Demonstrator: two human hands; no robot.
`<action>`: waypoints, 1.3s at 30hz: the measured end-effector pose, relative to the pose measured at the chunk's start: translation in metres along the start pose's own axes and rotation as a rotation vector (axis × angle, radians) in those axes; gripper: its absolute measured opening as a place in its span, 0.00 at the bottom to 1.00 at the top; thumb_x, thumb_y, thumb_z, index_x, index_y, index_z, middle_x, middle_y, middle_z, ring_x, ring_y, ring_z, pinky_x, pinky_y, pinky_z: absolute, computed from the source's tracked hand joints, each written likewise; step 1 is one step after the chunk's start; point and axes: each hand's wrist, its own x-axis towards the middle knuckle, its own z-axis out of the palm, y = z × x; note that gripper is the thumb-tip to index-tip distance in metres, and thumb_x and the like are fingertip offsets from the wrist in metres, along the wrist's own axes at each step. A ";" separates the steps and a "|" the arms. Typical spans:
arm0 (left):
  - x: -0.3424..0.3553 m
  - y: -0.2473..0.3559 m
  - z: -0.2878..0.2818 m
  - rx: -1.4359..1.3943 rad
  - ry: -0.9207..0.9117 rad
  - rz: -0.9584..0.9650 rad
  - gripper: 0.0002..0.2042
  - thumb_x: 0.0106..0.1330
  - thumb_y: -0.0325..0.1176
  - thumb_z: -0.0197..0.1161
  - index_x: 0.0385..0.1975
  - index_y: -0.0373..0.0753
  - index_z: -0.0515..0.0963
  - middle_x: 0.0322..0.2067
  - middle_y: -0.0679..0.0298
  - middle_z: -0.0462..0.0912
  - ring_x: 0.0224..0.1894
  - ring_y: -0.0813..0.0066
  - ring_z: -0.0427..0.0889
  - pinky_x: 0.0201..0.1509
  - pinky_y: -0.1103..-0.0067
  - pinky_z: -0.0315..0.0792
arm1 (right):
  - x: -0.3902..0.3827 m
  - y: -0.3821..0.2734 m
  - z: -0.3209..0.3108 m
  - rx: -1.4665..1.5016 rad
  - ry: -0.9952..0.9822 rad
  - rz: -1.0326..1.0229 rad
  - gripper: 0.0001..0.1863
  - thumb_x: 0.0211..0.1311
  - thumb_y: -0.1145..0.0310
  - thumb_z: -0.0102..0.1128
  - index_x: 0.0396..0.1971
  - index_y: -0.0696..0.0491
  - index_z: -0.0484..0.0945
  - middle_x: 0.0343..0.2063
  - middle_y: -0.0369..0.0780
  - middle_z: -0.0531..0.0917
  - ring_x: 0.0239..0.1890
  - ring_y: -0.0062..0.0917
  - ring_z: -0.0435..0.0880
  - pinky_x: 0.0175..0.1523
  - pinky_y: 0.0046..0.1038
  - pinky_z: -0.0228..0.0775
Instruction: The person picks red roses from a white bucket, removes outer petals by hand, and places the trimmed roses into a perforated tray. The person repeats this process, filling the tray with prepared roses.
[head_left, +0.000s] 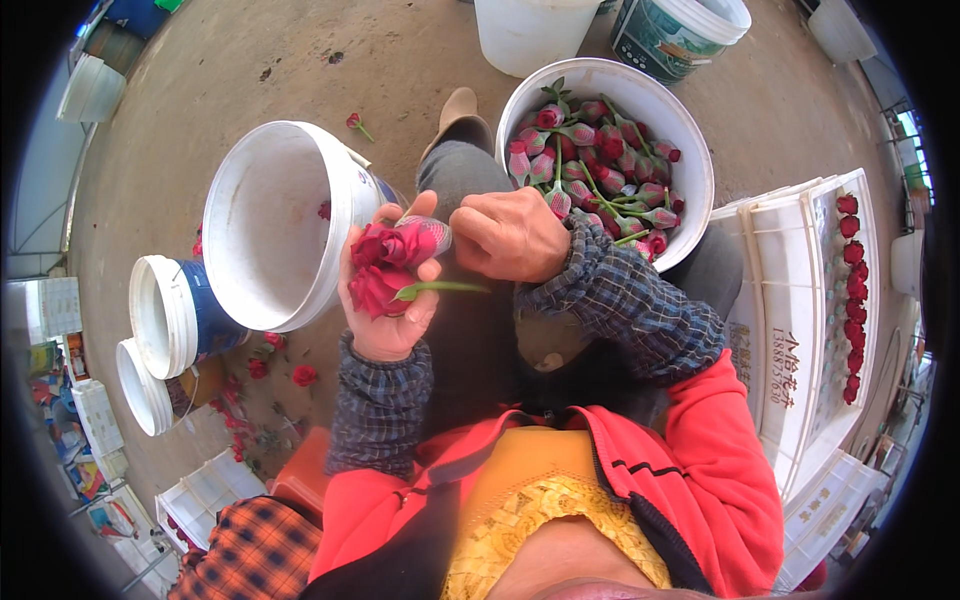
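My left hand (388,340), palm up, holds red roses between its fingers and thumb. One bare red rose (378,290) has a green stem pointing right. Above it is another red rose (385,245), beside a rose in a pale mesh sleeve (430,236). My right hand (515,237) is closed with curled fingers right at the mesh sleeve's end; what its fingertips grip is hidden. Just past it stands a white bucket (690,145), full of red roses in mesh sleeves (590,165), their green stems at various angles.
A large white bucket (265,230) lies tipped at left, with smaller blue-and-white buckets (165,315) nearby. Loose rose heads (304,375) lie on the floor. At right stands a white box (800,300) with a row of red roses (855,290). More buckets (530,35) stand ahead.
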 end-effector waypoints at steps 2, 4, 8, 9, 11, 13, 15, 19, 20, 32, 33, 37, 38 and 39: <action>0.000 -0.001 0.000 -0.024 0.030 -0.009 0.21 0.71 0.48 0.42 0.56 0.41 0.63 0.63 0.58 0.59 0.41 0.54 0.78 0.21 0.71 0.74 | -0.002 0.004 -0.002 -0.088 -0.027 0.003 0.09 0.41 0.74 0.59 0.22 0.53 0.68 0.18 0.39 0.72 0.21 0.35 0.77 0.23 0.34 0.68; 0.001 -0.003 0.000 -0.027 0.004 0.011 0.21 0.71 0.48 0.42 0.56 0.40 0.62 0.64 0.58 0.58 0.41 0.54 0.78 0.21 0.72 0.73 | -0.005 0.004 -0.008 -0.082 -0.052 0.040 0.09 0.41 0.76 0.57 0.20 0.54 0.65 0.16 0.39 0.70 0.19 0.34 0.75 0.21 0.34 0.67; 0.005 -0.006 0.001 -0.003 -0.014 0.048 0.22 0.71 0.48 0.39 0.55 0.38 0.62 0.60 0.48 0.63 0.38 0.51 0.79 0.19 0.71 0.74 | -0.006 -0.002 -0.022 0.172 -0.105 0.308 0.08 0.46 0.76 0.59 0.29 0.54 0.73 0.18 0.39 0.73 0.19 0.35 0.76 0.23 0.33 0.68; 0.005 -0.007 0.002 0.002 0.000 0.051 0.22 0.71 0.48 0.39 0.55 0.39 0.62 0.59 0.47 0.63 0.38 0.51 0.79 0.18 0.71 0.74 | -0.005 -0.004 -0.024 0.291 -0.143 0.417 0.09 0.47 0.76 0.60 0.31 0.54 0.75 0.19 0.39 0.74 0.19 0.35 0.76 0.23 0.33 0.68; 0.005 -0.008 0.004 0.016 0.032 0.051 0.21 0.71 0.49 0.39 0.55 0.39 0.62 0.57 0.47 0.65 0.37 0.51 0.80 0.16 0.72 0.73 | -0.005 -0.003 -0.023 0.317 -0.139 0.325 0.12 0.50 0.74 0.62 0.38 0.54 0.76 0.22 0.40 0.77 0.22 0.36 0.78 0.27 0.32 0.71; 0.005 -0.008 0.005 0.048 0.026 -0.015 0.20 0.71 0.47 0.42 0.55 0.40 0.62 0.56 0.52 0.64 0.37 0.50 0.79 0.16 0.72 0.74 | -0.005 0.001 -0.015 0.309 0.001 0.081 0.12 0.51 0.75 0.62 0.37 0.54 0.76 0.23 0.40 0.77 0.24 0.36 0.79 0.28 0.32 0.71; 0.006 -0.010 0.006 0.068 0.014 -0.057 0.19 0.71 0.45 0.44 0.54 0.40 0.62 0.53 0.54 0.64 0.37 0.50 0.79 0.15 0.72 0.74 | -0.011 0.008 -0.008 0.300 -0.020 0.066 0.09 0.52 0.74 0.62 0.35 0.55 0.75 0.25 0.41 0.78 0.27 0.37 0.80 0.30 0.32 0.72; 0.011 -0.011 0.010 -0.106 -0.079 -0.087 0.17 0.68 0.43 0.48 0.51 0.40 0.64 0.45 0.58 0.69 0.31 0.54 0.80 0.10 0.74 0.74 | -0.027 0.023 -0.013 0.433 -0.004 0.261 0.02 0.57 0.74 0.57 0.30 0.55 0.75 0.22 0.39 0.78 0.22 0.28 0.79 0.25 0.27 0.69; 0.011 -0.010 0.013 -0.208 -0.123 -0.059 0.17 0.67 0.43 0.49 0.50 0.40 0.64 0.44 0.60 0.70 0.31 0.56 0.81 0.11 0.73 0.75 | -0.031 0.027 -0.022 0.565 0.120 0.535 0.03 0.59 0.72 0.54 0.28 0.55 0.74 0.21 0.37 0.76 0.19 0.23 0.75 0.21 0.24 0.65; 0.011 -0.025 0.004 -0.387 -0.144 -0.116 0.22 0.70 0.43 0.45 0.60 0.42 0.61 0.58 0.52 0.62 0.54 0.41 0.72 0.15 0.68 0.79 | -0.073 0.119 -0.068 -0.224 -0.374 0.449 0.05 0.47 0.71 0.56 0.19 0.56 0.72 0.16 0.43 0.77 0.19 0.37 0.77 0.25 0.36 0.68; 0.009 -0.025 0.005 -0.343 -0.131 -0.117 0.22 0.70 0.44 0.45 0.60 0.42 0.62 0.60 0.51 0.58 0.54 0.40 0.71 0.15 0.67 0.79 | -0.073 0.122 -0.062 -0.364 -0.501 0.269 0.04 0.47 0.72 0.57 0.20 0.54 0.71 0.16 0.41 0.77 0.20 0.36 0.78 0.25 0.38 0.68; 0.001 -0.027 0.008 -0.200 0.016 -0.075 0.23 0.71 0.46 0.40 0.60 0.41 0.63 0.67 0.49 0.46 0.58 0.41 0.68 0.21 0.66 0.80 | -0.069 0.135 -0.048 -0.391 -0.723 0.075 0.03 0.48 0.71 0.55 0.24 0.52 0.73 0.20 0.40 0.78 0.25 0.39 0.80 0.27 0.40 0.72; -0.001 -0.028 0.007 -0.181 0.049 -0.054 0.23 0.71 0.46 0.40 0.60 0.41 0.63 0.67 0.49 0.48 0.58 0.42 0.68 0.22 0.66 0.80 | -0.068 0.138 -0.047 -0.395 -0.748 0.046 0.03 0.48 0.71 0.55 0.25 0.51 0.73 0.21 0.40 0.78 0.26 0.39 0.81 0.27 0.39 0.72; -0.002 -0.028 0.006 -0.153 0.109 -0.016 0.23 0.71 0.47 0.40 0.60 0.40 0.63 0.66 0.48 0.50 0.59 0.43 0.68 0.23 0.66 0.80 | -0.067 0.141 -0.046 -0.399 -0.774 0.014 0.03 0.48 0.71 0.55 0.25 0.51 0.73 0.21 0.40 0.78 0.26 0.38 0.81 0.27 0.38 0.73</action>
